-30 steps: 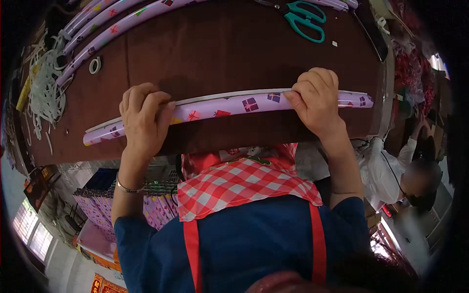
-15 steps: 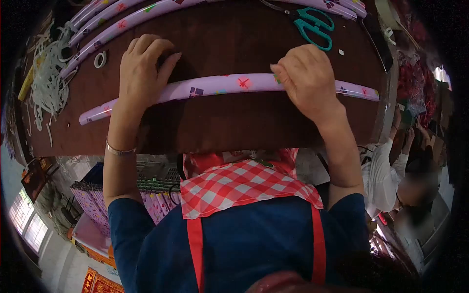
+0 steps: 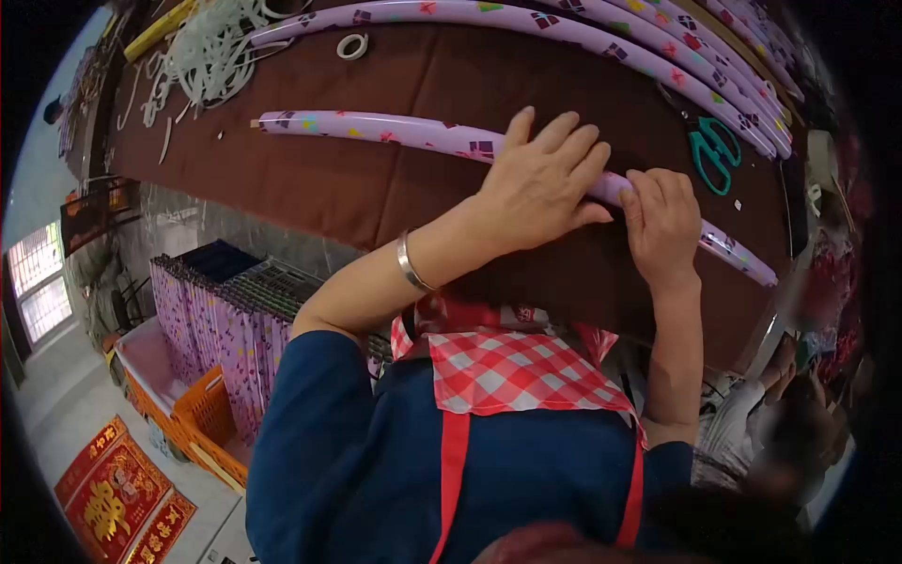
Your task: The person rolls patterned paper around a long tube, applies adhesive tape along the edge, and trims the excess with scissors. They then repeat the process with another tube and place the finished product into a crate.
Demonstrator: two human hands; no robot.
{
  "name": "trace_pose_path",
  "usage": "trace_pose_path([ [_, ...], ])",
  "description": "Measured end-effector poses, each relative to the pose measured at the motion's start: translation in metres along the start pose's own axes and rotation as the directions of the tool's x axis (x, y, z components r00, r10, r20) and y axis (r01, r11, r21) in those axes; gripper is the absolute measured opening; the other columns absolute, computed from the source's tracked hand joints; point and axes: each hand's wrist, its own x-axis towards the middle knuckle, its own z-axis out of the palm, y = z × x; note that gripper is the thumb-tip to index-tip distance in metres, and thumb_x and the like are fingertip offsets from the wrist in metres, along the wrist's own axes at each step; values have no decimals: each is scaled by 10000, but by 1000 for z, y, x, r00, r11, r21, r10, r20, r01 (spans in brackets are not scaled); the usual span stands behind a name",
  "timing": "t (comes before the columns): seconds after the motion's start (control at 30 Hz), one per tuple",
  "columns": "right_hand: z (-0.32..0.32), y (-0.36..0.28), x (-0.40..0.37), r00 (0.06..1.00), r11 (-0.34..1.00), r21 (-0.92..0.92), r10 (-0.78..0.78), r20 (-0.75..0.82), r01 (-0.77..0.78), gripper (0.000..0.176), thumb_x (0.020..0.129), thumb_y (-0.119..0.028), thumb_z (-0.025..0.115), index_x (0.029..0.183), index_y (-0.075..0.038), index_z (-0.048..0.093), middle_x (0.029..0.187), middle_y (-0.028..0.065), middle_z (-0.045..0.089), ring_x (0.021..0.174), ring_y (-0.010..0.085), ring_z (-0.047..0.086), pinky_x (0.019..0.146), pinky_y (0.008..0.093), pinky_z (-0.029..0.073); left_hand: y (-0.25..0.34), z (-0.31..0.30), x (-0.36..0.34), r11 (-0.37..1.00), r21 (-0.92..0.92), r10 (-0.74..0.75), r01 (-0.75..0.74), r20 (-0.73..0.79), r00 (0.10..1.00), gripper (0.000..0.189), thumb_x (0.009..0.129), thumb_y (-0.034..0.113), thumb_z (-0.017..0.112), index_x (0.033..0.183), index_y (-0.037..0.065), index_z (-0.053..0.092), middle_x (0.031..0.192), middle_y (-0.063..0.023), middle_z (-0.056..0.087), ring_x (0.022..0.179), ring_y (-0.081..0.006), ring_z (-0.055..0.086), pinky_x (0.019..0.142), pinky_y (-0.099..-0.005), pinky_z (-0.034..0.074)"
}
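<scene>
A long roll of purple patterned wrapping paper (image 3: 376, 130) lies across the brown tabletop, slanting down to the right. My left hand (image 3: 540, 183) rests on it right of its middle, palm down with the fingers stretched and spread. Close beside it, my right hand (image 3: 665, 226) has its fingers curled round the roll, thumb toward my left hand. The stretch of roll under both hands is partly hidden. Its right end (image 3: 742, 258) shows past my right hand.
More patterned rolls (image 3: 423, 11) lie along the back. Teal-handled scissors (image 3: 716, 155) are at the right, a white ring (image 3: 352, 47) and tangled white strips (image 3: 207, 70) at back left. An orange crate (image 3: 207, 414) stands on the floor. Another person sits at lower right.
My left hand has moved right along the roll, close to my right hand, and its fingers have spread. The view has turned, so the roll now slants.
</scene>
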Motion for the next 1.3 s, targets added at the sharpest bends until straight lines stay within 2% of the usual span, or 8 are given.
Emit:
trace_pose_path([
  [0.23,3,6,-1,1000,1000,-23,4,18,-3,206,912,-219,622,984,-28,651,889,105,578,820,301,549,703,406,466,-103,-63,-71,941,293,-166,171,-42,985,627,804,494,670,1312,143,557,1357,-54,532,1291,-285,454,1055,-587,286],
  [0.37,1,7,1,999,1000,-19,11,40,-11,224,900,-229,638,992,-26,661,881,103,576,814,296,549,696,405,465,-176,-96,-122,829,392,-367,399,-157,917,479,940,403,535,1375,202,522,1437,-68,476,1363,-293,390,1089,-625,226],
  [0.53,-1,7,1,999,999,-36,1,32,0,261,870,-248,668,1003,-23,667,883,96,580,826,297,552,701,407,466,-226,-122,-143,456,614,-499,644,-423,756,438,1000,371,469,1418,240,479,1504,-94,399,1418,-344,315,1060,-694,218],
  [0.6,1,8,1,1000,997,-76,-24,-2,24,298,828,-261,699,1018,-34,665,897,88,580,850,295,549,724,417,461,-187,-116,-115,683,447,-426,578,-399,812,462,986,340,513,1426,204,468,1515,-105,379,1432,-338,290,1069,-699,204],
  [0.73,16,-20,15,999,994,-92,-53,-2,53,514,743,-335,746,1144,-50,597,968,75,559,947,261,528,757,404,435,-78,-69,-53,959,259,-147,114,109,983,718,829,369,713,1431,98,430,1509,-95,380,1439,-316,279,1082,-687,204],
  [0.8,32,-45,22,999,999,13,-51,16,51,624,745,-333,755,1244,-7,569,1246,159,574,1193,331,516,973,473,427,-54,-48,-39,969,241,-94,48,183,979,741,802,347,732,1435,110,429,1509,-80,386,1428,-303,303,1075,-682,220],
  [0.87,50,-65,23,997,997,-30,-72,-6,72,634,786,-368,720,1280,-4,559,1313,175,553,1250,338,491,1030,509,387,-49,-41,-35,962,274,-77,24,187,979,697,808,310,725,1420,124,449,1480,-60,433,1390,-290,369,1077,-657,231],
  [1.3,-33,56,-90,949,882,-356,312,-46,-308,721,866,-450,651,1400,-19,431,1421,159,463,1322,323,417,1094,552,289,-53,-38,-40,958,285,-77,29,162,984,559,898,200,625,1420,120,443,1447,-53,479,1362,-287,409,1115,-604,213],
])
